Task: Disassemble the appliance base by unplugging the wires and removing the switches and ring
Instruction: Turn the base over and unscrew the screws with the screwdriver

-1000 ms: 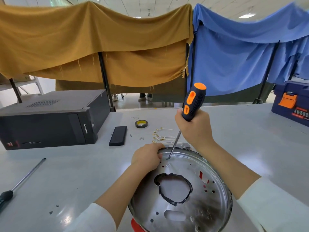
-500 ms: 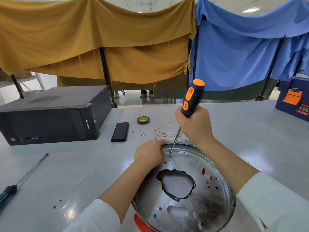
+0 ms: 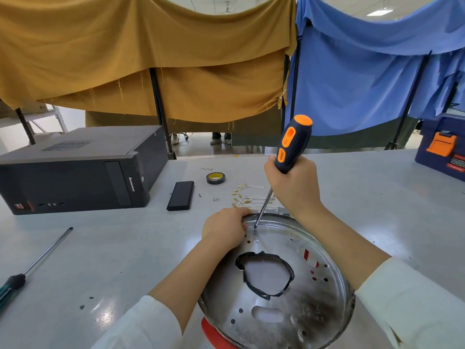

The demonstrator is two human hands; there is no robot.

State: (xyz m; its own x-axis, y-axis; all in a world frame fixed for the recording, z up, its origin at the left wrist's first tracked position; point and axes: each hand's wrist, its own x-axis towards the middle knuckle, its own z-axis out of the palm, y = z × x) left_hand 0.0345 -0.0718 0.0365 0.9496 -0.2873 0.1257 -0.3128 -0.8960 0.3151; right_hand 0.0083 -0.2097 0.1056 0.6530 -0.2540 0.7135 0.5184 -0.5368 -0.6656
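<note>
At six o'clock on the grey surface (image 3: 377,197), your metal appliance base (image 3: 276,285) lies with a black-taped hole at its centre. Your left hand (image 3: 224,230) curls its fingers over the rim at eleven o'clock. Your right hand (image 3: 293,185) wraps its grip around the orange-and-black screwdriver (image 3: 292,144), tip down on a screw (image 3: 255,230) near that rim. Loose wires (image 3: 247,197) with brass terminals lie at twelve o'clock, just beyond the base. At ten o'clock sits a black computer case (image 3: 75,170) marked "lenovo"; the screwdriver's label is too small to read.
</note>
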